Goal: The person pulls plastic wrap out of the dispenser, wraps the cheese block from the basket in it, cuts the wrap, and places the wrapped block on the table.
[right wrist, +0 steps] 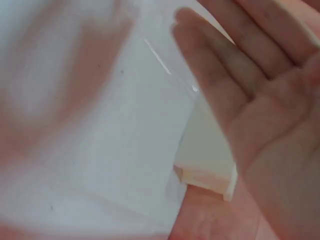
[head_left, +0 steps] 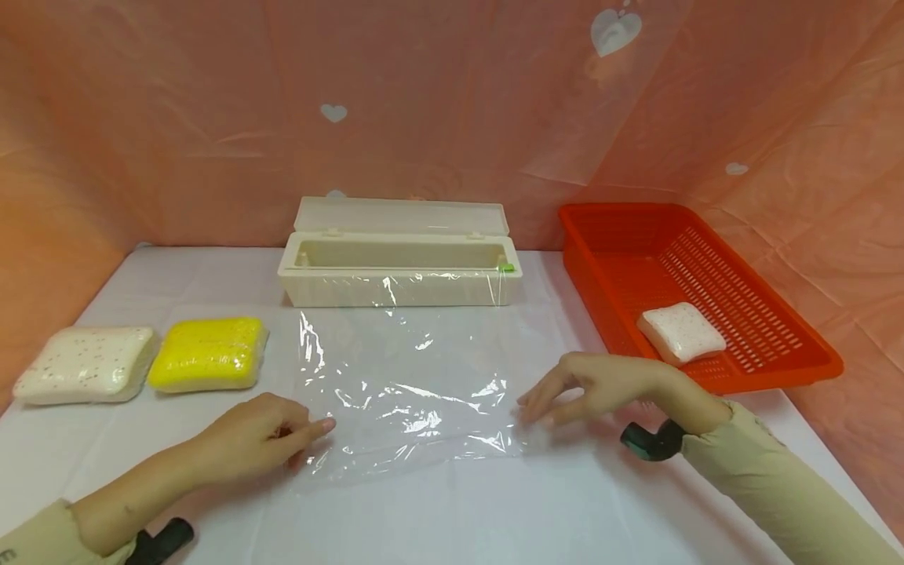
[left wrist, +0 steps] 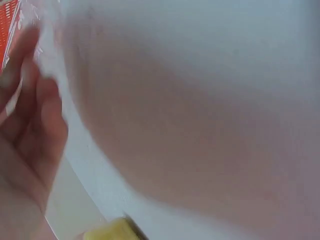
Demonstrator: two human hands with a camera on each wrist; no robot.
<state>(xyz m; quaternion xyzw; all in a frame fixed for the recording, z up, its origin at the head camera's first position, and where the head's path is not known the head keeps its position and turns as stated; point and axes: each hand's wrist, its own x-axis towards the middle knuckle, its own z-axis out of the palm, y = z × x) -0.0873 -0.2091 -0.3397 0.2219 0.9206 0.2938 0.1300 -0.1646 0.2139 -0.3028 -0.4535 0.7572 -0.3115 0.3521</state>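
Observation:
A sheet of clear cling film (head_left: 424,392) runs from the front of a white lidded film dispenser box (head_left: 395,292) toward the near side of the white table. My left hand (head_left: 254,439) is at the film's left edge, thumb reaching over it and the other fingers loosely bent. My right hand (head_left: 586,388) is at the near right corner, fingertips pointing down close to the film. In the right wrist view its fingers (right wrist: 220,75) are nearly straight. Neither wrist view clearly shows film pinched between thumb and fingers.
A white speckled wrapped block (head_left: 88,365) and a yellow wrapped block (head_left: 208,355) lie at left. Another white wrapped block (head_left: 681,333) sits in the red basket (head_left: 575,271) at right. The dispenser's lid (head_left: 402,216) stands raised, with a green slider (head_left: 505,267) near its right end.

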